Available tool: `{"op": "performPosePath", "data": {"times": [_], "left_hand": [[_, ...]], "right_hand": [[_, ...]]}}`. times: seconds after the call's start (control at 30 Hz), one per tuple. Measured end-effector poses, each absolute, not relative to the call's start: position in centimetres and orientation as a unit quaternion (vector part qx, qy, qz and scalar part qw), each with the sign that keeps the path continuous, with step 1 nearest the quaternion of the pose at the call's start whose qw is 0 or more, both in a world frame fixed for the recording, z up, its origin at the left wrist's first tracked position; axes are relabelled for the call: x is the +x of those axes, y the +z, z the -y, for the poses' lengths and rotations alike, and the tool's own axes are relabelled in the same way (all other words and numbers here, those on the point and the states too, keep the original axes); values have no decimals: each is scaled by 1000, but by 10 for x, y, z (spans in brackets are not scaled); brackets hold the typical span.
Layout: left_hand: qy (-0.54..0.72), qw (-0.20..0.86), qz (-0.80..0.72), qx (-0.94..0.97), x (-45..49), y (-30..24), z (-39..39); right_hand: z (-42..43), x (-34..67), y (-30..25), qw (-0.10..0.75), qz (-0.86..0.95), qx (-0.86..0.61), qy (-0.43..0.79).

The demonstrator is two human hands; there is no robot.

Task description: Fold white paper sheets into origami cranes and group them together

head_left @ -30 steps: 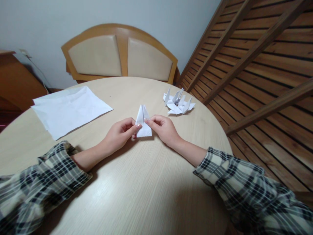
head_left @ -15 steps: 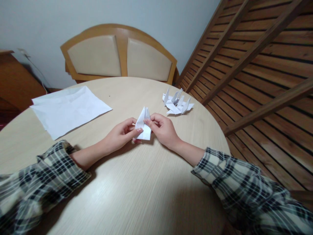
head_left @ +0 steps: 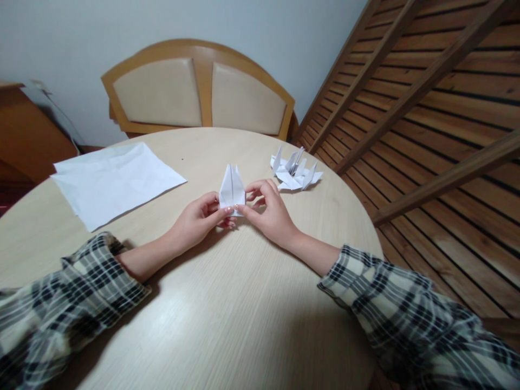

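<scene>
A small folded piece of white paper (head_left: pixel 232 187) with pointed tips stands up between my two hands, above the middle of the table. My left hand (head_left: pixel 202 215) grips its lower left side, thumb in front and fingers behind. My right hand (head_left: pixel 271 210) holds its lower right part, with the thumb on the front and the other fingers curled by the right edge. Both thumb tips nearly meet at the paper's lower edge. Beyond my right hand sit several folded white paper cranes (head_left: pixel 296 172), grouped closely together.
Flat white paper sheets (head_left: pixel 117 184) lie on the left of the round wooden table (head_left: pixel 227 314). A chair or headboard with padded panels (head_left: pixel 162 92) stands behind it by the wall. Slatted wooden boards (head_left: pixel 439 119) rise along the right. A wooden cabinet (head_left: pixel 32 135) is at far left.
The folded paper has turned more upright and shifted slightly left and away from me. My right hand's thumb has moved down to its lower edge, and its fingers have lifted a little.
</scene>
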State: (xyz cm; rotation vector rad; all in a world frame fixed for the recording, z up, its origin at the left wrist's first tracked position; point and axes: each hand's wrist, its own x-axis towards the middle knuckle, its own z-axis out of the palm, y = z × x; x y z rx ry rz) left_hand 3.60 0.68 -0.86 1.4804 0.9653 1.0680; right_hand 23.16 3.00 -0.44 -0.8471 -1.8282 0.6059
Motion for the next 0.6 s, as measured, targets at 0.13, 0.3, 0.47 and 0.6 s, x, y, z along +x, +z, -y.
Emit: {"op": "performPosePath", "data": {"times": [0.13, 0.3, 0.47, 0.6], "left_hand": [[454, 516, -400, 606, 36, -7, -6], [454, 546, -398, 581, 36, -5, -6], [451, 586, -393, 546, 35, -4, -6], [454, 587, -397, 541, 35, -4, -5]], "right_hand": [[-31, 233, -7, 474, 764, -340, 276], [-31, 232, -9, 452, 767, -317, 328], [-32, 231, -11, 462, 758, -312, 339], [-34, 232, -13, 469, 769, -292, 322]]}}
